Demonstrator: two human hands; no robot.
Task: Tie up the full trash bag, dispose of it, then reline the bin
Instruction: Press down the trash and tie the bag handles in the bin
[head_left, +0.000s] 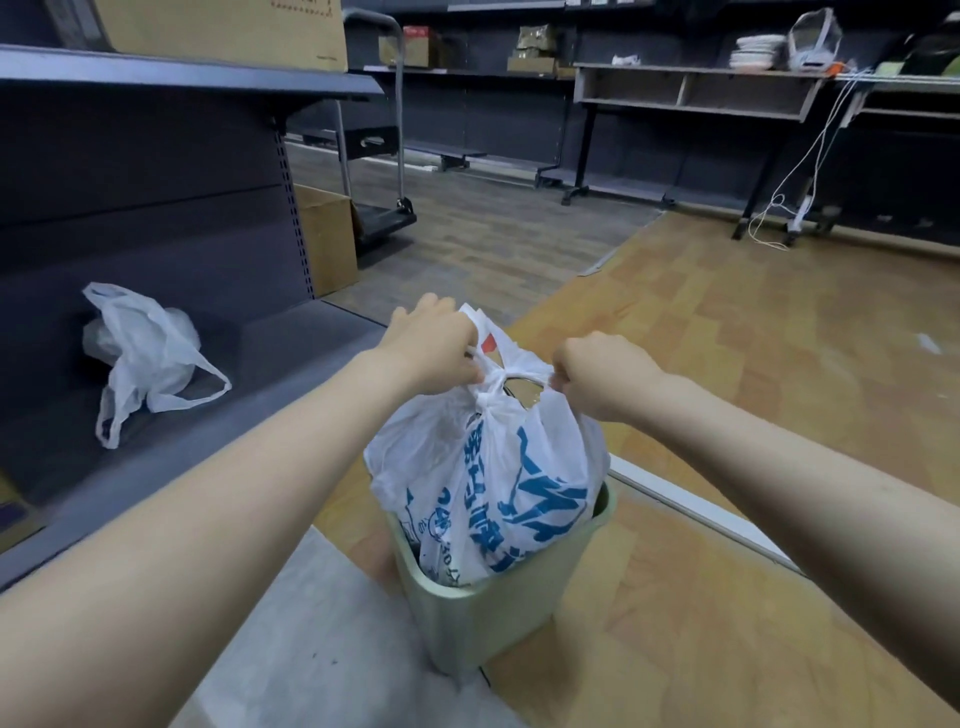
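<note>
Both hands are working above a pale green bin (483, 618) standing on the floor. The left hand (434, 345) is gripping one handle of the full white trash bag (488, 483), its fingers (415, 312) curled tightly round the plastic, and the right hand (602, 376) is clenching the other handle in a fist, so the fingers of each hand are closed on the bag. Between the two sets of fingers the handles are crossing in a small knot (493, 382) with a loop beside it, and the plastic is stretching taut from it to each hand. Directly below the fingers the bag, printed in blue, is bulging up out of the bin, with its lower part sitting inside the rim. Well to the left of the left fingers, a second white plastic bag (143, 356) is lying crumpled on the low dark shelf (249, 358), apart from both hands.
</note>
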